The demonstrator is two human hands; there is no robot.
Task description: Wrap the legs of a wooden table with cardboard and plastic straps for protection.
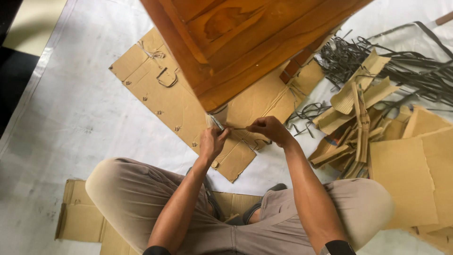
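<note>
I am sitting cross-legged on a white floor sheet (71, 118), looking down over my knees at a flat sheet of brown cardboard (160, 99) that lies under the corner of a wooden cabinet (245, 42). My left hand (211, 142) is clenched around a slim metal tool (217, 123) — its tip pokes up out of my fist, just below the cabinet's lowest corner. My right hand (270, 129) is pinched shut on something thin and dark at the cardboard's near edge; a fine line runs from those fingers towards the tool, though I cannot tell whether it is a strap or a wire. The two hands are close together, not quite touching, both over the near end of the cardboard.

The cardboard reaches from its far left corner, where a loop of dark strap (166, 78) and a few small staples show, down to the near corner by my left wrist. To my right, a heap of torn cardboard pieces (358, 118) is stacked untidily on the floor sheet, and behind it, towards the far right edge, lies a tangle of dark plastic strapping (406, 66). A larger plain cardboard panel (406, 174) sits beside my right knee (its edge is ragged). Another flattened piece of cardboard (80, 219) lies under my left leg.
</note>
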